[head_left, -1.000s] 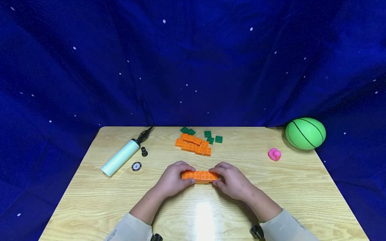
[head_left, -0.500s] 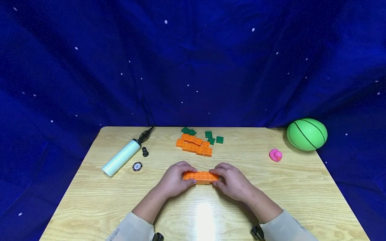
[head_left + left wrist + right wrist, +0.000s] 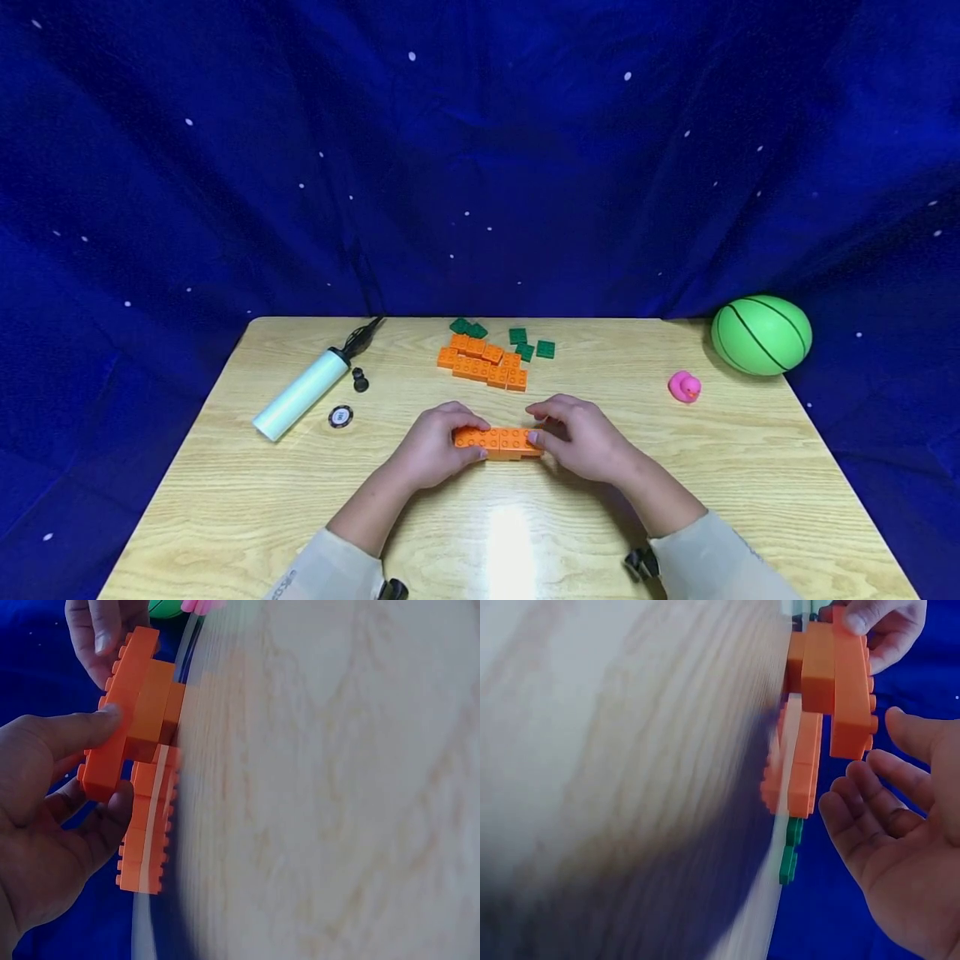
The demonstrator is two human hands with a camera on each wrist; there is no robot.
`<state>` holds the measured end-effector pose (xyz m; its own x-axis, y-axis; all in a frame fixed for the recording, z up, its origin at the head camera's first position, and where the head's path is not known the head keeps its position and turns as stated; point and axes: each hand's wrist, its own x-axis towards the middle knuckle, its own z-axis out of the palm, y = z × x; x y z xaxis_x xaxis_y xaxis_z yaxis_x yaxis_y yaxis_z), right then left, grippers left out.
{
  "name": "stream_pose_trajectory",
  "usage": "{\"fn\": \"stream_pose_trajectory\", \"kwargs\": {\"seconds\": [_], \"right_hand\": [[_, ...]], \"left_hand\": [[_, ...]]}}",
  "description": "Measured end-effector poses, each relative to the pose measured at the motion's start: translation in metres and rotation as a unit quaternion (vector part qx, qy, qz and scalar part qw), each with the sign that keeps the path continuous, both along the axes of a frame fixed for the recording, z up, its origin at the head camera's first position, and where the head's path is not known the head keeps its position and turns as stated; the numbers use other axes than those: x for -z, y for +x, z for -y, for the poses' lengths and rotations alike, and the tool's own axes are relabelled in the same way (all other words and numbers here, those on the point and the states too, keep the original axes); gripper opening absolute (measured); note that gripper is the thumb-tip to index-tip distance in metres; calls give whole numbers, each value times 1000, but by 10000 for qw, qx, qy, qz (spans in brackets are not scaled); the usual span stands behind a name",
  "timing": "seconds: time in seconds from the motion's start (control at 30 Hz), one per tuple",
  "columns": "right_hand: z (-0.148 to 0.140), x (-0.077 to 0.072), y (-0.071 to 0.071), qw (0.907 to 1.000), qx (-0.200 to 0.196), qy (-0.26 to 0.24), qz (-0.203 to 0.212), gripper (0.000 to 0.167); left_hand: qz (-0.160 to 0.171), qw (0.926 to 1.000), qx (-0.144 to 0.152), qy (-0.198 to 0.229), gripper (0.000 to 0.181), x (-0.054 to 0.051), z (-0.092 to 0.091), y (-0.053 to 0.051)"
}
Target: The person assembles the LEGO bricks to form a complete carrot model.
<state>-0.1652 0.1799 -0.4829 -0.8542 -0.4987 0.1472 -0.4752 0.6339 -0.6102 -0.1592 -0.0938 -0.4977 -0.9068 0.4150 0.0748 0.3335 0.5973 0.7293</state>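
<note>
In the head view a stack of orange toy building bricks (image 3: 513,443) stands on the table before me. Three layers show from the side in the left wrist view; the studded top layer (image 3: 120,742) overhangs the narrower ones below. My left hand (image 3: 433,446) pinches the stack's left end, thumb on the near side and fingers on the far side. At the other end, my right hand (image 3: 588,440) hovers with fingers spread and thumb over the corner. Seen from the right wrist, the fingers (image 3: 855,791) are apart from the bricks and hold nothing.
Behind the stack lie more orange bricks (image 3: 471,368) and several green bricks (image 3: 545,349). A hand pump (image 3: 302,395), black pawn-like piece (image 3: 360,381) and poker chip (image 3: 341,416) lie left. A pink rubber duck (image 3: 684,387) and green ball (image 3: 761,335) are at right.
My right hand has let go of the stack's right end and risen slightly, its thumb moving above the top. My left hand keeps its grip, and the stack stays in place.
</note>
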Motion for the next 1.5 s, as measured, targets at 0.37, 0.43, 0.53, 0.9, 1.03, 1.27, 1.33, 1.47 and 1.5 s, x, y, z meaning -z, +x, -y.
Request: {"fn": "stream_pose_trajectory", "kwargs": {"seconds": [0.37,0.43,0.53,0.9,1.03,1.27,1.33,1.47,1.5], "right_hand": [[4,2,-14,9997,201,-117,8,37],[5,2,-17,9996,275,-97,8,39],[8,3,-22,9991,411,-77,32,42],[15,9,-42,9975,694,48,-147,41],[16,12,-48,9971,740,106,-153,41],[16,15,-56,9963,834,167,-73,44],[16,16,-59,9960,864,200,-86,46],[17,19,-65,9953,909,309,-115,51],[17,19,-66,9951,918,338,-110,51]], "left_hand": [[44,9999,-1,111,26,2,1,0],[43,9999,7,126,26,2,1,0],[14,9999,22,142,26,1,1,-1],[46,9999,13,159,26,0,1,-1],[85,9998,2,168,26,0,1,-1],[84,9998,6,186,25,1,1,-1],[104,9997,1,205,26,0,1,-1],[128,9996,-23,247,26,0,1,-1],[128,9996,-22,256,27,0,1,0]]}}
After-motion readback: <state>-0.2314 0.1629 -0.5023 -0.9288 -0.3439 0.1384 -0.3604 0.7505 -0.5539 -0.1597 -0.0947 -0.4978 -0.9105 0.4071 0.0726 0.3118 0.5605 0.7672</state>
